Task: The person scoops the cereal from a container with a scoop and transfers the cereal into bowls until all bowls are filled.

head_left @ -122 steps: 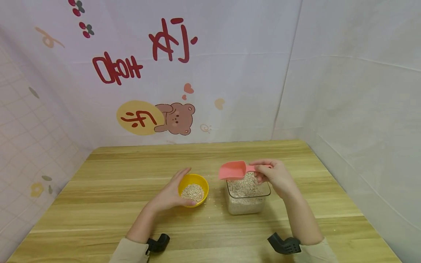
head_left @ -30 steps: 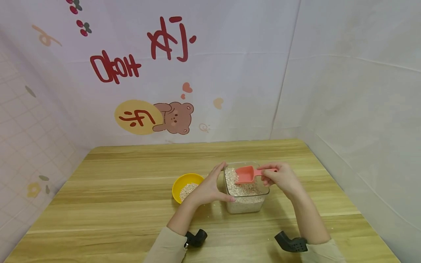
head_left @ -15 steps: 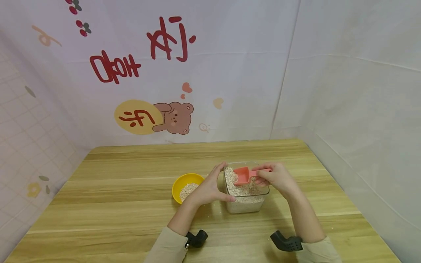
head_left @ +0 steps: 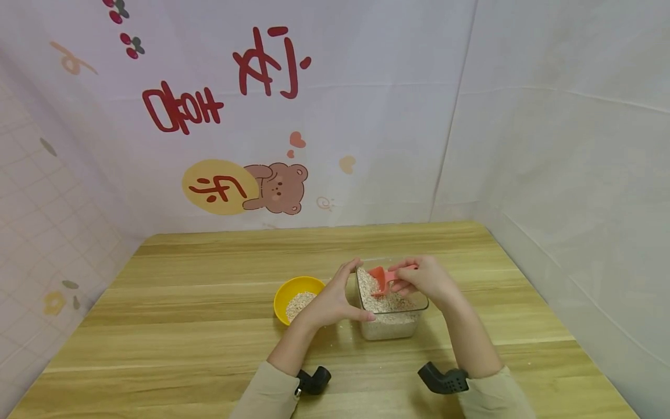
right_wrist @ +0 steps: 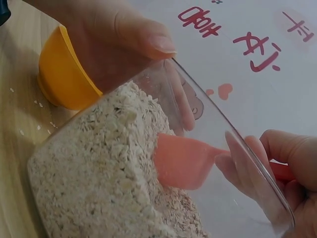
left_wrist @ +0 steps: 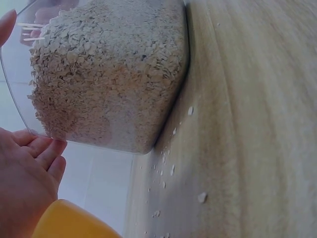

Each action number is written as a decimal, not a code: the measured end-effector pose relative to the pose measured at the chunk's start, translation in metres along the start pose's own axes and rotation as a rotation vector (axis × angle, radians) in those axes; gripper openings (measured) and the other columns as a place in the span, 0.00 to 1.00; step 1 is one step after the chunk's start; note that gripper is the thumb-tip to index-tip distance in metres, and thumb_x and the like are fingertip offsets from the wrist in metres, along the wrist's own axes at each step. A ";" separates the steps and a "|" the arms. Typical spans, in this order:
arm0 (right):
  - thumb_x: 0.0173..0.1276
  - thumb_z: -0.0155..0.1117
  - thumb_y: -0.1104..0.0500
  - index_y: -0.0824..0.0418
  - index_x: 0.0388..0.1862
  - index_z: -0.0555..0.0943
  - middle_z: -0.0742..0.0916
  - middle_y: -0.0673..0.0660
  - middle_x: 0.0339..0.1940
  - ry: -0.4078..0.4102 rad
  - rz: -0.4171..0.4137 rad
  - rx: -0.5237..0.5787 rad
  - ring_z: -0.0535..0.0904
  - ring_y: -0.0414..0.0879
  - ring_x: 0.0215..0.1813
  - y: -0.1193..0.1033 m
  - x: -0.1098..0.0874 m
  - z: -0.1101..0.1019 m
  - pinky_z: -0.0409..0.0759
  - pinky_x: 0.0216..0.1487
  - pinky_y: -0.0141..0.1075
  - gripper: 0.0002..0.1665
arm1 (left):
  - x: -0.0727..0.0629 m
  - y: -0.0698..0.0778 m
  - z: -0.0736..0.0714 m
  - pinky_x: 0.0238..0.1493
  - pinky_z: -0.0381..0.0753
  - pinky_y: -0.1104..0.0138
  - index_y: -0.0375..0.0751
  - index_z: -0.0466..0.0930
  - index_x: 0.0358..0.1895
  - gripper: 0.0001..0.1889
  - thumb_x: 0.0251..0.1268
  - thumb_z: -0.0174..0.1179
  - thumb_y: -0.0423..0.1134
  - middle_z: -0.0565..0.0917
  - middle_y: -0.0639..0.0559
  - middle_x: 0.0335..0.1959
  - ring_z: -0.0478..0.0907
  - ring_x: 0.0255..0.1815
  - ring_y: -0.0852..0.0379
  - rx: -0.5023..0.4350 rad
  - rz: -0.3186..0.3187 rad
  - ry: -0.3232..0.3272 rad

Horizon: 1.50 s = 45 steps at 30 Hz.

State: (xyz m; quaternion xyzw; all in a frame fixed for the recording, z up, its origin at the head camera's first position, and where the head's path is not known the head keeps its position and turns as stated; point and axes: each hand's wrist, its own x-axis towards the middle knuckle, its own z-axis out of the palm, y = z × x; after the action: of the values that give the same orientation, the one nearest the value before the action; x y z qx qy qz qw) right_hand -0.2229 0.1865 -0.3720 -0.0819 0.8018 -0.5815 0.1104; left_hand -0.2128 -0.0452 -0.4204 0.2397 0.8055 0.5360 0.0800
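Note:
A clear rectangular container of rolled oats stands on the table. My left hand grips its left side, thumb at the front rim and fingers toward the back corner. Held by its handle in my right hand is a pink scoop, whose mouth is pushed leftward into the oats inside the container. To the left, partly hidden by my left hand and forearm, sits a yellow bowl with some oats in its bottom.
Loose oat flakes lie on the wooden table between bowl and container. A printed white cloth hangs behind the table, with a plain white one at the right.
Earlier, my left hand was at the bowl and the scoop was above the container; my left hand is now on the container. Over the last second the scoop has slid left, deeper into the oats.

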 end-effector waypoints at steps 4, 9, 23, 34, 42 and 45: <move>0.67 0.54 0.69 0.78 0.47 0.78 0.86 0.63 0.27 -0.013 0.002 0.011 0.85 0.51 0.29 -0.003 0.003 0.003 0.84 0.34 0.44 0.14 | 0.000 0.000 0.000 0.69 0.53 0.50 0.54 0.49 0.75 0.60 0.36 0.80 0.50 0.54 0.57 0.74 0.52 0.72 0.55 0.001 0.001 -0.004; 0.67 0.53 0.69 0.79 0.46 0.79 0.86 0.63 0.27 -0.008 0.006 0.029 0.84 0.48 0.28 -0.003 0.005 0.005 0.83 0.31 0.37 0.15 | 0.000 0.000 0.000 0.69 0.53 0.50 0.54 0.49 0.75 0.59 0.37 0.79 0.50 0.54 0.55 0.74 0.52 0.72 0.54 0.001 -0.005 -0.010; 0.71 0.51 0.68 0.81 0.50 0.76 0.87 0.62 0.31 0.002 0.023 0.090 0.85 0.52 0.32 0.001 -0.002 -0.006 0.83 0.37 0.43 0.17 | 0.002 -0.001 0.002 0.69 0.53 0.50 0.57 0.48 0.75 0.60 0.37 0.79 0.51 0.53 0.57 0.74 0.52 0.73 0.55 0.015 -0.003 -0.008; 0.71 0.52 0.67 0.82 0.52 0.75 0.86 0.66 0.33 0.003 0.022 0.167 0.86 0.50 0.33 0.006 -0.006 -0.011 0.83 0.36 0.39 0.18 | 0.001 -0.002 0.000 0.69 0.53 0.50 0.56 0.47 0.76 0.60 0.37 0.79 0.52 0.54 0.56 0.74 0.52 0.72 0.55 0.019 -0.003 -0.010; 0.73 0.50 0.67 0.83 0.56 0.71 0.87 0.61 0.31 -0.016 0.053 0.246 0.85 0.43 0.32 0.009 -0.008 -0.015 0.83 0.35 0.32 0.20 | 0.000 -0.002 -0.001 0.69 0.53 0.49 0.56 0.47 0.76 0.60 0.39 0.78 0.52 0.53 0.56 0.74 0.51 0.73 0.54 0.032 -0.001 -0.012; 0.73 0.49 0.68 0.84 0.57 0.70 0.87 0.60 0.31 -0.021 0.063 0.269 0.85 0.42 0.32 0.010 -0.009 -0.018 0.82 0.35 0.31 0.20 | 0.000 -0.003 -0.001 0.69 0.52 0.48 0.57 0.47 0.76 0.60 0.39 0.78 0.52 0.53 0.56 0.74 0.51 0.73 0.54 0.031 0.005 -0.013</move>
State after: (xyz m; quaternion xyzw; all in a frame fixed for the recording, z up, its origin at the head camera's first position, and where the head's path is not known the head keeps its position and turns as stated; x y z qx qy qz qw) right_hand -0.2190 0.2081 -0.3754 -0.0474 0.7177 -0.6790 0.1470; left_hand -0.2136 -0.0466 -0.4225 0.2465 0.8126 0.5219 0.0802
